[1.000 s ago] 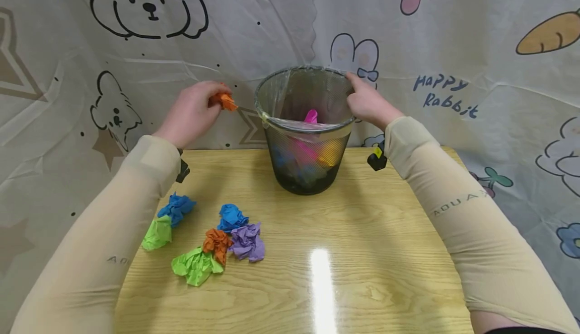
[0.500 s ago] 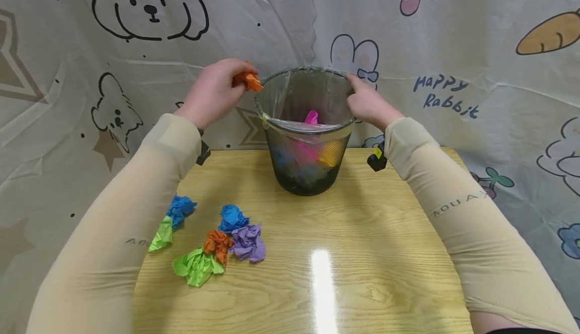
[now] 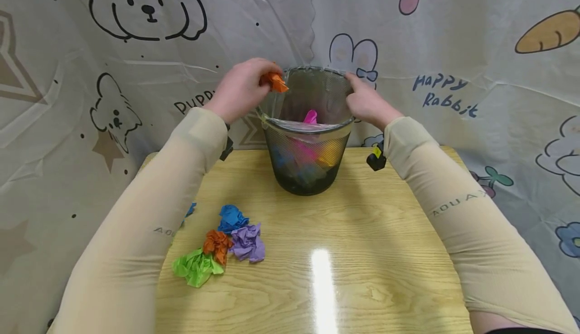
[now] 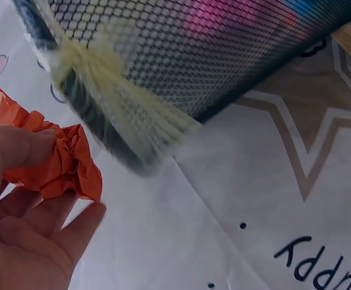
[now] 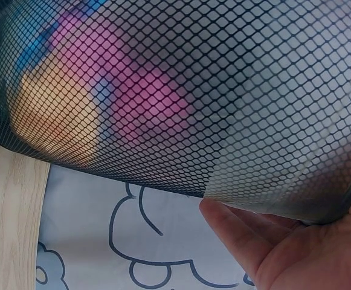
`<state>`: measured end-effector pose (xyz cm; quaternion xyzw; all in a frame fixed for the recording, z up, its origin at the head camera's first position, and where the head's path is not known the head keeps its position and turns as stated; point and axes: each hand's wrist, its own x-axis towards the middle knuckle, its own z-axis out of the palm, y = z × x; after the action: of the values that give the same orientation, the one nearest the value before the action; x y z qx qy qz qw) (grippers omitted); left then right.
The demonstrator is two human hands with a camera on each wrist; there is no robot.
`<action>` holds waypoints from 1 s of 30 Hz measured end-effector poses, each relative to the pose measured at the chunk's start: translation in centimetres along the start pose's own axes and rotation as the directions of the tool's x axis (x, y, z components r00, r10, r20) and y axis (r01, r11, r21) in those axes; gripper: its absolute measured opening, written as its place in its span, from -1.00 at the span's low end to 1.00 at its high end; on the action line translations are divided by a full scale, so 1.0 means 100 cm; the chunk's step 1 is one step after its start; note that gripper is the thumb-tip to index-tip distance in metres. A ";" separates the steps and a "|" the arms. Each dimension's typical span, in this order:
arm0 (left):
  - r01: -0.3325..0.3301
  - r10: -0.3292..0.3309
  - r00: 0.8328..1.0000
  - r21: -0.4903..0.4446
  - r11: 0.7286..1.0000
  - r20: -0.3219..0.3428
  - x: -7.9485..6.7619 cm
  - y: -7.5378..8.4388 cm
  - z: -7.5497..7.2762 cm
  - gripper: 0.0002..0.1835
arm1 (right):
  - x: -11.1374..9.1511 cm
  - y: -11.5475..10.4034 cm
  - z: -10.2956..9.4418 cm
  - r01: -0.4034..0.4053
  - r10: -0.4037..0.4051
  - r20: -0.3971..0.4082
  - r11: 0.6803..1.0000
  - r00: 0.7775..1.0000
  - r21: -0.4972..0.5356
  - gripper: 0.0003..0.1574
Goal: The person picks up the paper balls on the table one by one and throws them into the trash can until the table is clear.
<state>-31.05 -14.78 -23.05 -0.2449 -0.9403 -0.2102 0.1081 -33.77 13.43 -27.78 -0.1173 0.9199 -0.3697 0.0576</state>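
Note:
My left hand [image 3: 246, 87] pinches a crumpled orange paper ball [image 3: 275, 82] at the left side of the black mesh wastebasket [image 3: 302, 160]. In the left wrist view the orange paper [image 4: 60, 157] sits between thumb and fingers, beside the rim with its knotted yellowish bag liner [image 4: 96, 63]. My right hand [image 3: 368, 101] grips the basket's right rim, one finger extended along it. Seen from the right wrist, fingers [image 5: 232, 232] lie against the outside of the mesh. Pink paper [image 3: 310, 117] shows inside the basket, with yellow and blue pieces visible through the mesh.
On the wooden table [image 3: 362, 253] lie paper balls: blue [image 3: 232, 218], purple [image 3: 248, 243], dark orange [image 3: 217, 246] and green [image 3: 198, 267]. Another blue piece [image 3: 189, 212] is mostly hidden by the left sleeve. A printed cloth [image 3: 476, 62] hangs behind the table.
My left hand has carried the orange paper ball rightward and up, from left of the wastebasket to its left rim. The right hand has stayed on the rim.

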 end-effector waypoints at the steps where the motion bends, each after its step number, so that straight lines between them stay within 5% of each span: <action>1: -0.005 0.005 1.000 0.000 1.000 0.007 0.002 0.002 0.002 -0.62 | 0.000 0.000 0.000 0.000 0.000 0.000 1.000 1.000 0.000 -0.06; 14: -0.029 0.032 0.992 -0.023 0.999 0.119 0.020 0.010 0.020 -0.61 | -0.001 0.000 0.001 0.022 -0.021 -0.013 1.000 1.000 0.008 -0.07; 30: -0.001 0.000 0.986 0.006 1.000 0.168 0.019 0.011 0.024 -0.58 | -0.001 0.000 0.001 0.018 -0.018 -0.017 1.000 1.000 -0.005 -0.10</action>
<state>-32.36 -12.01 -24.22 -0.2616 -0.9466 -0.1860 0.0291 -33.65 13.41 -27.89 -0.1226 0.9202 -0.3688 0.0462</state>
